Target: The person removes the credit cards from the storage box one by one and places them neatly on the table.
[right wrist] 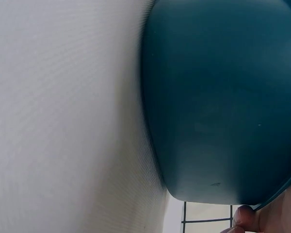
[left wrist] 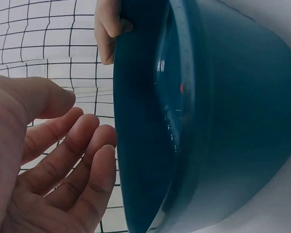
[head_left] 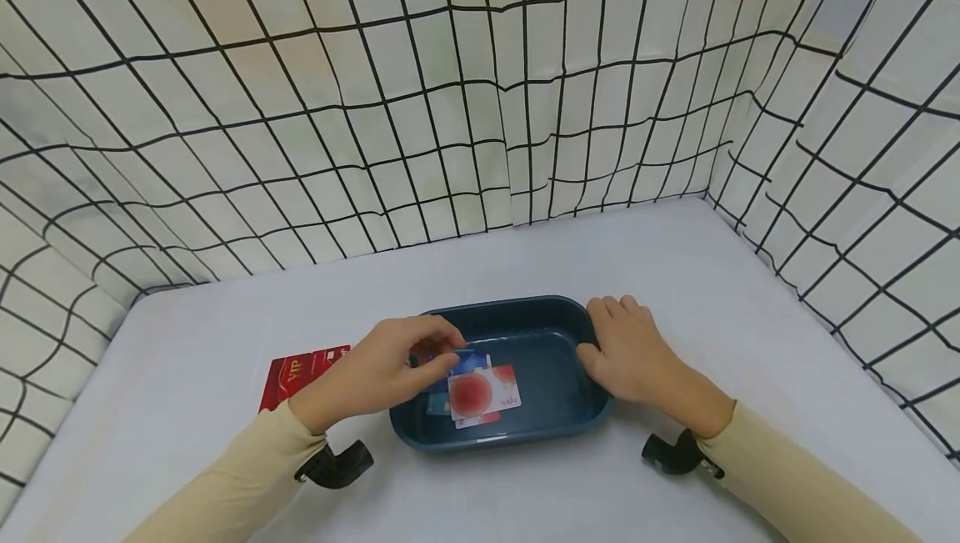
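A dark teal plastic basin [head_left: 555, 393] stands on the white table. Inside, toward its left end, lie several overlapping cards, the top one a white card with a red circle [head_left: 483, 391] and a blue card [head_left: 470, 359] partly under it. Over the basin's left end hovers my left hand [head_left: 390, 364], its fingers loosely bent; in the left wrist view nothing sits between thumb and fingers. My right hand [head_left: 626, 351] grips the right rim, thumb on the inner side. The right wrist view shows the basin's outer wall [right wrist: 218, 102] and a few fingertips at its edge.
A red card marked VIP [head_left: 303, 372] lies on the table left of the basin, partly hidden behind my left wrist. White walls with a black grid [head_left: 480, 109] enclose the table at the back and both sides.
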`<action>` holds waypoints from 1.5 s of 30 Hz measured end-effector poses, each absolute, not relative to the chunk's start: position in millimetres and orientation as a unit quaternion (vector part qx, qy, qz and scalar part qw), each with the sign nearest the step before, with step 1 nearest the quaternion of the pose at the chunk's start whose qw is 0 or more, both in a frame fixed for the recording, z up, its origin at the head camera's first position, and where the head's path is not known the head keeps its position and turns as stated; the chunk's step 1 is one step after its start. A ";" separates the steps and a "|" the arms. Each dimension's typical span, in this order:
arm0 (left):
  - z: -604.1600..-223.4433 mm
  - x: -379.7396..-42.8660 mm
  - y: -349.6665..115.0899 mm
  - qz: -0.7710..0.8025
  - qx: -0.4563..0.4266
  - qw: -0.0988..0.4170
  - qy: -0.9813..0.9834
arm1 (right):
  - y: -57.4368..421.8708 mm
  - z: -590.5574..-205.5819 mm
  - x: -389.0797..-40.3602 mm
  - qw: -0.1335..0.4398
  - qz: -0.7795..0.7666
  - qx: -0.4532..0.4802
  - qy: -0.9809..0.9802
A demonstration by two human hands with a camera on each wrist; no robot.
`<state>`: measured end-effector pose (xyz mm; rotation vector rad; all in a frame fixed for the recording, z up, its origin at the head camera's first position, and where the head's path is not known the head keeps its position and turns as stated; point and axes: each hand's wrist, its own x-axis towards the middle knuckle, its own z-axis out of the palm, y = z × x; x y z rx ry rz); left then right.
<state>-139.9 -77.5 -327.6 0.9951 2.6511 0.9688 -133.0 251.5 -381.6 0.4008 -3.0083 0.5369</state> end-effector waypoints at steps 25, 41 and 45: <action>-341.0 -144.9 -60.0 0.319 0.363 0.094 0.871 | 253.1 -382.4 -135.2 0.049 0.177 0.145 -0.972; -351.1 -146.6 -53.0 0.320 0.363 0.117 0.867 | 253.6 -383.9 -136.7 0.054 0.174 0.155 -0.971; -352.7 -148.3 -50.8 0.322 0.372 0.112 0.863 | 253.8 -383.3 -136.8 0.050 0.176 0.152 -0.971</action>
